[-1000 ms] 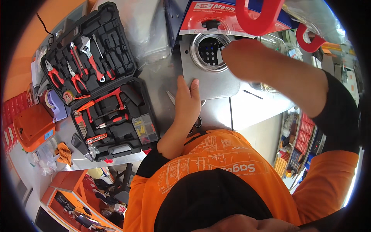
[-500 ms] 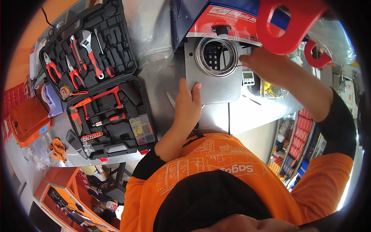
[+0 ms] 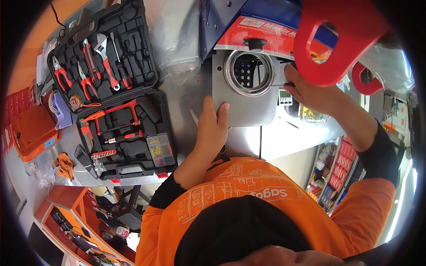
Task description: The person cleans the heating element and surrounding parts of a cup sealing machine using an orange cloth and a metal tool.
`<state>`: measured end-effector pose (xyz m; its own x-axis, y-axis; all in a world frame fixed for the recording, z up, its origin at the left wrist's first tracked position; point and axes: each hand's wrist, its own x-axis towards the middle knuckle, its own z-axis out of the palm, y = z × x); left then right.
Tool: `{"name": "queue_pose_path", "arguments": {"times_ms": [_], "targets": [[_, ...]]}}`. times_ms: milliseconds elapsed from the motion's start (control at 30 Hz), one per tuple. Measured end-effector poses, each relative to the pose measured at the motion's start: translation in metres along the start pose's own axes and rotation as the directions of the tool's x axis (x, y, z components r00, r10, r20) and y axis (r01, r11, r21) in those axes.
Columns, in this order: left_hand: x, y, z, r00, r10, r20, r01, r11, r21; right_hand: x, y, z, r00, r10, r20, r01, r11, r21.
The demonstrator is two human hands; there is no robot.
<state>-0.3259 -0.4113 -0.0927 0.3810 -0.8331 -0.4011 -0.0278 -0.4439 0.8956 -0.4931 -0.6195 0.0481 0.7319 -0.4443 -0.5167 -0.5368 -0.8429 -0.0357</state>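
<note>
A grey metal plate with a round metal ring opening projects from under the front of a blue and red machine. My left hand is at the plate's left edge, thumb over its surface and index finger alongside; its other fingers are hidden. To the right of the ring, my right hand is closed round a tool with a thin metal shaft. The shaft points left at the ring's side. The grip hides the tool's handle, so its exact kind is unclear. Through the ring, a dark perforated part shows.
An open black tool case with red-handled pliers, wrench and screwdrivers lies left. A large red slotted handle overhangs my right hand. A small digital timer and clear container sit right. Scissors lie beside my left hand.
The plate and ring sit slightly lower in view, and the red handle reaches further down. My right hand has shifted a little down, and more of the thin shaft shows. My left hand stays at the plate.
</note>
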Motion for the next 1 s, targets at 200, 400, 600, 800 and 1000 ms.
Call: {"name": "queue_pose_path", "arguments": {"times_ms": [200,400,600,800,1000], "targets": [[-0.002,-0.003,0.005,1.0,-0.013,-0.017,0.013,1.0,0.003,-0.007,0.01,0.015,0.906,-0.278,-0.32,0.231,0.956,-0.179],[-0.006,0.001,0.004,1.0,-0.002,-0.013,0.001,0.999,-0.053,-0.003,-0.016,0.006,0.859,-0.405,-0.313,0.188,0.818,-0.544],[-0.004,0.005,0.001,0.996,-0.089,0.009,0.089,0.995,0.033,0.002,-0.037,-0.002,0.944,-0.308,-0.117,0.204,0.826,-0.526],[-0.002,0.0,0.003,0.999,-0.052,0.006,0.051,0.999,0.007,0.017,-0.066,-0.015,0.983,-0.152,0.103,0.18,0.687,-0.704],[-0.002,0.004,0.003,0.997,-0.074,0.008,0.073,0.996,0.054,0.042,-0.073,-0.032,0.987,-0.022,0.157,0.085,0.909,-0.408]]}}
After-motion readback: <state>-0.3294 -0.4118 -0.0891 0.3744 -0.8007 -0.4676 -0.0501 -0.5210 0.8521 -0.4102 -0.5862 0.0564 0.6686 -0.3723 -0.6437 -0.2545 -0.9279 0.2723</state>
